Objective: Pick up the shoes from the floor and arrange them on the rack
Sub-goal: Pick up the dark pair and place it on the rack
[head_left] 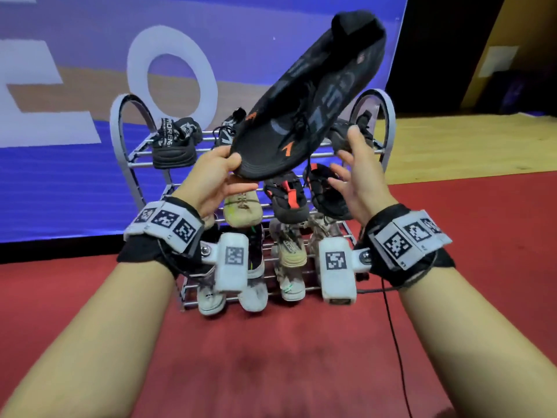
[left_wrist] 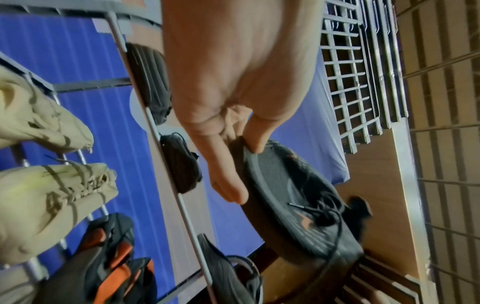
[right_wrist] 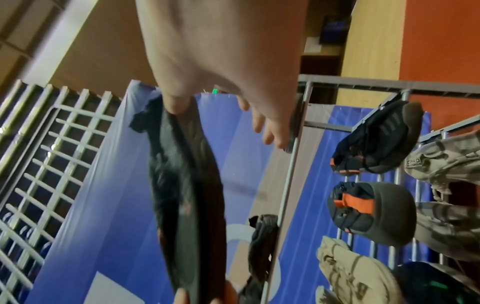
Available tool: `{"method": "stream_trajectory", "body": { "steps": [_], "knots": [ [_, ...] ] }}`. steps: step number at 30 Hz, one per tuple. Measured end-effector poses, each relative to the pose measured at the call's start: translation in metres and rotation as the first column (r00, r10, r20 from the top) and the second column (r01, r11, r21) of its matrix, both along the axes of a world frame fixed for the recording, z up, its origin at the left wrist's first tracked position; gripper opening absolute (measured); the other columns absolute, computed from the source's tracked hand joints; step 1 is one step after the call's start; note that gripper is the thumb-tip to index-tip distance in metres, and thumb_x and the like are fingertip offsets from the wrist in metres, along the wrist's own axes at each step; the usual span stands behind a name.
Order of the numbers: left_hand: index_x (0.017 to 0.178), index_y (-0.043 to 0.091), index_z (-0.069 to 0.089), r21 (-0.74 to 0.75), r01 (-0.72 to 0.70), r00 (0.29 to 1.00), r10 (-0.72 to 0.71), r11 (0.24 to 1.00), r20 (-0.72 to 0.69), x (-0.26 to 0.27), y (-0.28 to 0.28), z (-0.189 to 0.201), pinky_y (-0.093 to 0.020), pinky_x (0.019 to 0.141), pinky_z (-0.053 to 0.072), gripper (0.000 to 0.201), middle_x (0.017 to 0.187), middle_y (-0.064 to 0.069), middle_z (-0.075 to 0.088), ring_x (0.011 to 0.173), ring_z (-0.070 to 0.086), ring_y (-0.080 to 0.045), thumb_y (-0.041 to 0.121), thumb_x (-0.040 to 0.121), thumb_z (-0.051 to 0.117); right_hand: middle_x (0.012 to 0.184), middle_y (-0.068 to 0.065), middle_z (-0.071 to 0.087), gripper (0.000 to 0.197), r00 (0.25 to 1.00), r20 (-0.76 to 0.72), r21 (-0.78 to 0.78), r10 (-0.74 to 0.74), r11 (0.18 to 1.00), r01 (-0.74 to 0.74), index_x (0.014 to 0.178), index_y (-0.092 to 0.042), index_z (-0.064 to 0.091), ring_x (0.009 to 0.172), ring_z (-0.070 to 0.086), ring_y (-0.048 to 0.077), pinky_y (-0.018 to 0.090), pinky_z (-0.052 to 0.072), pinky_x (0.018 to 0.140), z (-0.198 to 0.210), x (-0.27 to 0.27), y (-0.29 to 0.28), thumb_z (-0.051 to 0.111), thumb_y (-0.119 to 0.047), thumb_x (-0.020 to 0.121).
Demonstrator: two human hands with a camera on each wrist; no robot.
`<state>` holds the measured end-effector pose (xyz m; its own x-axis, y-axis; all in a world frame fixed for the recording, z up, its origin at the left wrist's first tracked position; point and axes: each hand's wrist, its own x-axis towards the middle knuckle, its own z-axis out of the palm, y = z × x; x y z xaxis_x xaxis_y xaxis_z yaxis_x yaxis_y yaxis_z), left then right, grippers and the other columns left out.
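- Both forearms reach forward side by side, palms turned inward, above the red carpet [head_left: 271, 357].
- The left hand [head_left: 211, 179] pinches the toe rim of the black shoe [head_left: 304, 110], thumb on top and fingers underneath.
- The right hand [head_left: 355, 173] is beside the shoe with its fingers spread and relaxed, gripping nothing; its thumb lies at the shoe's side.
- The shoe is held in the air in front of the rack [head_left: 120, 131], heel tilted up and away.
- The shoe is knit black fabric with orange marks, a thin flat sole and loose laces.
- The rack is grey metal tubing with arched ends, already holding tan, black-and-orange and white shoes.
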<state>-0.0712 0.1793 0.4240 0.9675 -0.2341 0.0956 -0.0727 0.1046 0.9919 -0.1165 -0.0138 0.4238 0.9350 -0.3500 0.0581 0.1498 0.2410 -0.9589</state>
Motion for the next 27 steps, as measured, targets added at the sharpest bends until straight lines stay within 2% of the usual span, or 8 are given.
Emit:
{"method": "stream_trajectory", "body": {
  "steps": [5,8,13,17,19,21,23,27],
  "knots": [
    [0.088,0.020,0.054,0.033,-0.029,0.999,0.028,0.999,0.028,0.000,0.024,0.010,-0.025,0.051,0.057,0.029,0.085,0.002,0.066,0.069,0.065,-0.012,0.010,0.100,0.029,0.089,-0.005,0.059,0.033,0.985,0.145,0.176,-0.098,0.982,0.072,0.114,-0.025,0.053,0.085,0.054,0.015,0.026,0.045,0.067,0.003,-0.015,-0.012,0.040,-0.050,0.096],
    [0.086,0.020,0.055,0.005,-0.122,0.993,0.122,0.993,0.008,0.005,0.038,0.014,-0.022,0.046,0.052,0.028,0.069,0.008,0.070,0.060,0.065,-0.009,0.019,0.100,0.030,0.107,-0.005,0.063,0.048,0.972,0.213,0.236,-0.101,0.971,0.050,0.131,-0.026,0.051,0.101,0.060,0.017,0.031,0.052,0.069,0.004,-0.018,-0.012,0.039,-0.054,0.094],
    [0.083,0.021,0.054,-0.067,-0.296,0.954,0.292,0.953,-0.063,0.015,0.048,0.018,-0.022,0.048,0.041,0.030,0.080,0.003,0.060,0.064,0.054,-0.012,0.043,0.098,0.040,0.127,0.001,0.061,0.044,0.993,0.099,0.270,-0.057,0.962,0.028,0.134,-0.027,0.048,0.103,0.064,0.019,0.038,0.058,0.070,0.002,-0.013,-0.001,0.043,-0.050,0.096],
    [0.111,0.020,0.067,-0.201,-0.311,0.942,0.274,0.929,-0.191,0.025,0.056,0.014,-0.031,0.082,0.057,0.055,0.101,0.003,0.074,0.095,0.069,-0.017,0.065,0.084,0.049,0.101,0.012,0.068,0.024,0.999,-0.012,0.305,0.031,0.952,-0.026,0.105,-0.013,0.058,0.084,0.068,0.022,0.034,0.057,0.052,-0.011,-0.008,0.003,0.041,-0.029,0.099],
    [0.104,0.021,0.067,-0.218,-0.313,0.940,0.268,0.924,-0.213,0.027,0.058,0.014,-0.028,0.075,0.054,0.054,0.084,0.007,0.074,0.090,0.067,-0.013,0.067,0.085,0.045,0.094,0.013,0.065,0.021,0.997,-0.024,0.365,0.073,0.929,-0.059,0.093,-0.012,0.057,0.086,0.065,0.027,0.040,0.054,0.053,-0.013,-0.007,0.004,0.041,-0.025,0.100],
    [0.094,0.021,0.062,-0.259,-0.266,0.955,0.217,0.928,-0.204,0.025,0.055,0.017,-0.025,0.070,0.051,0.050,0.075,0.007,0.070,0.084,0.062,-0.011,0.064,0.089,0.038,0.097,0.014,0.062,0.019,0.998,0.005,0.412,0.069,0.909,-0.065,0.092,-0.011,0.055,0.088,0.062,0.029,0.043,0.051,0.060,-0.012,-0.007,0.006,0.041,-0.022,0.100],
    [0.097,0.019,0.059,-0.247,-0.143,0.977,0.097,0.958,-0.189,0.023,0.049,0.021,-0.028,0.073,0.049,0.049,0.094,0.004,0.067,0.096,0.059,-0.013,0.062,0.092,0.034,0.097,0.013,0.062,0.018,0.998,0.039,0.446,0.049,0.893,-0.061,0.092,-0.011,0.055,0.087,0.061,0.028,0.045,0.051,0.063,-0.010,-0.005,0.006,0.040,-0.020,0.100],
    [0.119,0.010,0.049,0.012,0.088,0.967,-0.082,0.996,-0.241,0.012,0.029,0.025,-0.031,0.069,0.046,0.049,0.111,-0.007,0.063,0.095,0.060,-0.017,0.051,0.094,0.040,0.094,0.011,0.065,0.021,0.989,0.132,0.466,0.065,0.877,-0.120,0.092,-0.011,0.056,0.086,0.063,0.026,0.047,0.052,0.072,-0.008,-0.006,0.009,0.038,-0.016,0.101]
  ]
}}
